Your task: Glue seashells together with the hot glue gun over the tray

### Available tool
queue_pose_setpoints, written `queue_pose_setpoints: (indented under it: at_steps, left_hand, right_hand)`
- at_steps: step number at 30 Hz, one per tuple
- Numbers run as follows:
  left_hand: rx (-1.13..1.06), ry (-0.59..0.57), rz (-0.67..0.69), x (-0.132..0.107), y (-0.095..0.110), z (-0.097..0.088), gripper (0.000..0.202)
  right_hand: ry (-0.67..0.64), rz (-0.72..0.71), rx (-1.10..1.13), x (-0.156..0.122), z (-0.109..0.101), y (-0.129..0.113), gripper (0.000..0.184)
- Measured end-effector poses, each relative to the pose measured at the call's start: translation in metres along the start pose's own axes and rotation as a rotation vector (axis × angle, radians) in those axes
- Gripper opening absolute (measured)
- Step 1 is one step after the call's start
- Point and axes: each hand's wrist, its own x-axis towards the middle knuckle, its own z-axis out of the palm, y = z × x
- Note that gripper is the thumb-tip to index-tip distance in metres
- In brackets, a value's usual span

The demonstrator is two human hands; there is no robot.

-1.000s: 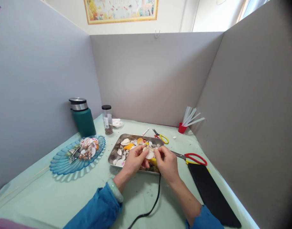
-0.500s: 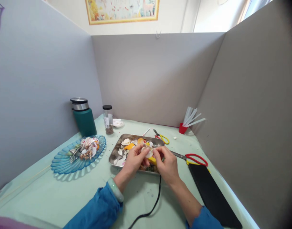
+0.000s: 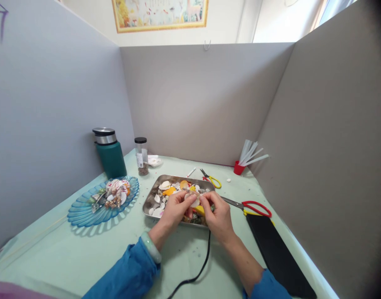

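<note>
Over the metal tray (image 3: pixel 146 201), both of my hands are closed on one pale, thin seashell (image 3: pixel 193 201). My left hand (image 3: pixel 175 208) pinches its left side between thumb and fingers. From the right, the thumb and forefinger of my right hand (image 3: pixel 219 214) grip the other edge. White and orange shells (image 3: pixel 169 191) lie in the tray below. A yellow object (image 3: pixel 200 210) rests there too, partly hidden behind my hands. A black cord (image 3: pixel 199 275) runs from the tray's near side toward me.
At the left, a blue fluted plate (image 3: pixel 81 216) carries shells, with a green flask (image 3: pixel 111 160) and a clear jar (image 3: pixel 141 155) behind. On the right are red-handled scissors (image 3: pixel 257 207), a black slab (image 3: pixel 279 253) and a red cup (image 3: pixel 239 168) of translucent sticks. Small yellow-handled scissors (image 3: pixel 214 181) lie behind the tray.
The shell between my fingers has tilted slightly. My hands have otherwise hardly moved, and the things on the table stay where they were.
</note>
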Motion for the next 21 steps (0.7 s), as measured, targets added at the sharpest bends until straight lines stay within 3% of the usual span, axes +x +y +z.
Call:
queue_pose_setpoints:
  at_steps: [21]
  left_hand:
    - [-0.031,-0.049,-0.017,-0.0006,-0.0017,-0.0025,0.037]
  right_hand:
    - [-0.037,0.048,0.073,-0.0011,-0.0021,0.0002,0.021]
